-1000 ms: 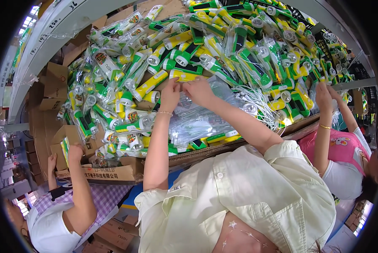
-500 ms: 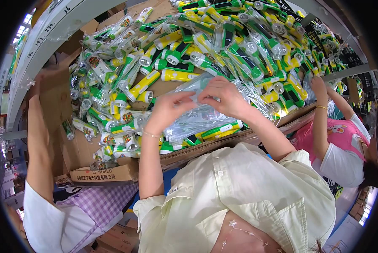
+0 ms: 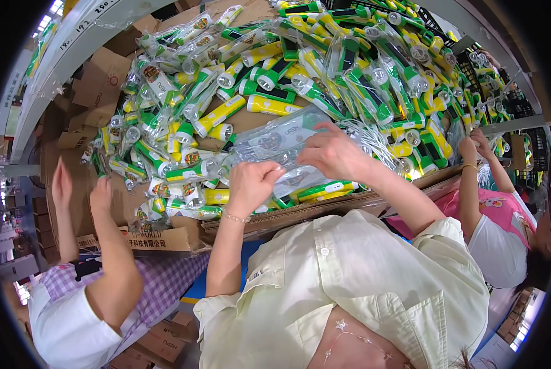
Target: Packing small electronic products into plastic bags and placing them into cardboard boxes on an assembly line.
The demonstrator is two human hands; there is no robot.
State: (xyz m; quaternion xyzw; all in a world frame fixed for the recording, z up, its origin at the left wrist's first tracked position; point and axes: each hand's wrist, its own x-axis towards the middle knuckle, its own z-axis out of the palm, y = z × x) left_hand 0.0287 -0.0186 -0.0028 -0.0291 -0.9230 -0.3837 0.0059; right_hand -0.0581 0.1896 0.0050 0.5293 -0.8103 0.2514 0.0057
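A pile of clear printed plastic bags (image 3: 269, 140) lies in front of me, on top of green-and-yellow flashlights. My left hand (image 3: 251, 186) is closed over the near side of the pile, thumb and fingers pinching the edge of a clear bag. Just right of it, my right hand (image 3: 335, 154) has its fingers bent and pinched on the same film; the see-through edge between the hands is hard to make out. Beyond the bags lie a yellow flashlight (image 3: 270, 106) and a green one with a dark panel (image 3: 267, 91). White cables (image 3: 373, 140) lie beside my right wrist.
Many flashlights, several in clear bags (image 3: 373, 92), fill the cardboard-lined bench, with a cardboard edge (image 3: 275, 219) nearest me. At left a co-worker's hands (image 3: 100, 194) reach in; at right another's hands (image 3: 475, 146) work. A metal post (image 3: 72, 55) and black crates (image 3: 466, 67) flank the pile.
My hands have come down and slightly apart onto the bags, the left one nearer me. The left co-worker's arms have shifted inward and lower. The whole view has moved a little.
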